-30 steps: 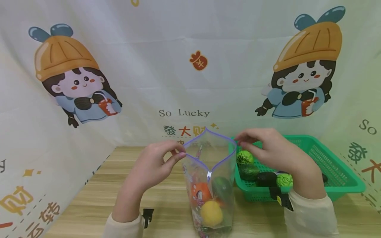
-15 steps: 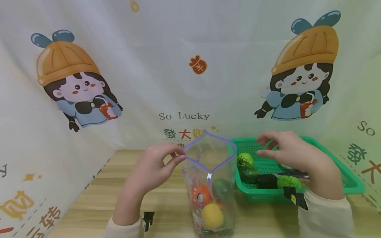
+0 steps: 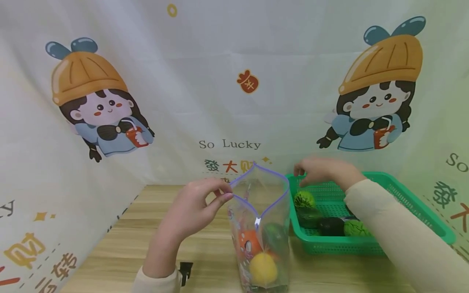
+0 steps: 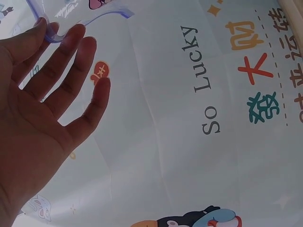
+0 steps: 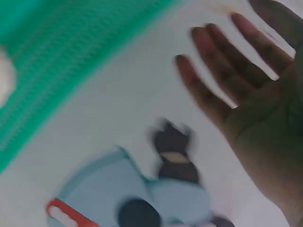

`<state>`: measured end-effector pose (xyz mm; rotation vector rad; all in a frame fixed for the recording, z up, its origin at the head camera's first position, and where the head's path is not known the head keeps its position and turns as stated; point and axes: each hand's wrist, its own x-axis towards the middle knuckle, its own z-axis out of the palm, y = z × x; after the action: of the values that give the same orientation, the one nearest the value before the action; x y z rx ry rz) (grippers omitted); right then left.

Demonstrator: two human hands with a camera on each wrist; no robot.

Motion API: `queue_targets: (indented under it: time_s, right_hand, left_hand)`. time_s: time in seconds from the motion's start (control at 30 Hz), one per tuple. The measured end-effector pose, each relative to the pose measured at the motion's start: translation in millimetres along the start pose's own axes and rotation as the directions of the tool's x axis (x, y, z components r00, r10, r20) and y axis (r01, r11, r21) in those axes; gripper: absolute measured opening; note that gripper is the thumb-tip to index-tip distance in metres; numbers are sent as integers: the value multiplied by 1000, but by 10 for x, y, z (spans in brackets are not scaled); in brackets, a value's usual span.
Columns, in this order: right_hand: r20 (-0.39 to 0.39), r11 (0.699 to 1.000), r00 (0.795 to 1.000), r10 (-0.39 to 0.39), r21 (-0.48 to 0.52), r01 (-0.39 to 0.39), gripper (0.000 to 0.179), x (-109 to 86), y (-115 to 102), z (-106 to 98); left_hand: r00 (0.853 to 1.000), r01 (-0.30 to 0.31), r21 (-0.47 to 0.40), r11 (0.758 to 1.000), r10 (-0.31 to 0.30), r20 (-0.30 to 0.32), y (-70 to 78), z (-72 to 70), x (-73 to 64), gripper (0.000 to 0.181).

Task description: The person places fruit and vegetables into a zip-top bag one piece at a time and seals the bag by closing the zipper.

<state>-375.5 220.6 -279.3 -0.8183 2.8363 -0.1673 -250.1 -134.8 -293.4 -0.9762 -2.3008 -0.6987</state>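
A clear zip bag [image 3: 259, 255] with a purple rim and white slider stands upright on the table, its mouth spread wide. Inside it sit a yellow round fruit [image 3: 263, 268], an orange-red one [image 3: 249, 244] and something dark green. My left hand [image 3: 194, 207] pinches the left side of the rim between thumb and fingers; the left wrist view shows the purple strip [image 4: 56, 38] in that pinch. Over the back left of the green basket [image 3: 340, 246] hovers my right hand [image 3: 324, 171], its fingers loosely bent. In the blurred right wrist view that hand [image 5: 265, 99] holds nothing.
The basket stands just right of the bag. In it lie a light green frilly ball [image 3: 304, 199], a dark green vegetable [image 3: 307, 217], a blackish one [image 3: 331, 226] and a cabbage-like ball [image 3: 355, 228]. A printed cloth [image 3: 183, 101] hangs behind the wooden table [image 3: 121, 244].
My right hand left the bag's right rim, swung right over the basket, then came back left above the basket's back left corner. The left hand kept its pinch on the bag.
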Motion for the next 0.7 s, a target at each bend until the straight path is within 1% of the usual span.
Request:
queue_targets:
  time_s: [0.07, 0.13, 0.2, 0.27, 0.37, 0.53, 0.7]
  right_hand:
    - [53, 1000, 998, 16, -27, -14, 39, 101, 84, 178]
    - [105, 998, 993, 56, -42, -51, 45, 151, 161, 337]
    - [144, 994, 984, 102, -52, -96, 54, 172, 222, 456]
    - [167, 989, 975, 146, -37, -142, 63, 180, 266, 534]
    - [174, 985, 969, 174, -32, -171, 73, 191, 304, 584]
    - [198, 984, 964, 179, -20, -178, 73, 185, 316, 593]
    - [212, 980, 959, 189, 17, -197, 77, 140, 321, 546]
  left_hand:
    - [1000, 1, -1, 1000, -1, 0, -3, 5, -5, 3]
    - [1000, -5, -4, 1000, 5, 0, -3, 7, 0, 3]
    - [1000, -12, -13, 1000, 12, 1, 3, 5, 11, 4]
    - [1000, -21, -18, 1000, 21, -1, 7, 1, 24, 4]
    - [1000, -17, -19, 1000, 17, -2, 16, -8, 35, 4]
    - [1000, 4, -13, 1000, -3, 10, 20, -8, 20, 5]
    - [1000, 2, -19, 1000, -2, 10, 8, 2, 4, 5]
